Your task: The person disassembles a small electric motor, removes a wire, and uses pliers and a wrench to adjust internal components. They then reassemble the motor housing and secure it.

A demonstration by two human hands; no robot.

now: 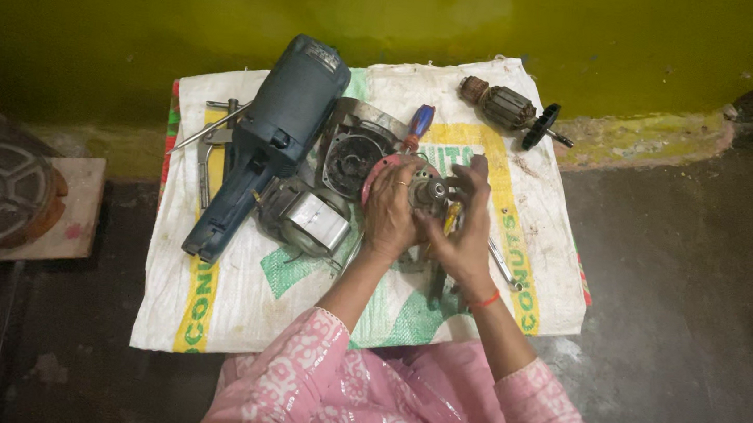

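Both hands, left [392,211] and right [462,227], are closed round a round red-rimmed gear head [421,188], held above the middle of the white sack [234,317]. Tool judged well stripped; reassembly not yet seen. Counted, largest first: one blue motor body [275,132], one grey housing [352,151], one armature [508,107], one screwdriver [418,127].

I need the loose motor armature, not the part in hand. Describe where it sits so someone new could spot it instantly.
Start at the white woven sack spread on the floor against the green wall. Go to its far right corner: the armature lies there alone. Brown copper windings and a black fan disc on its shaft set it apart from the blue tool body.
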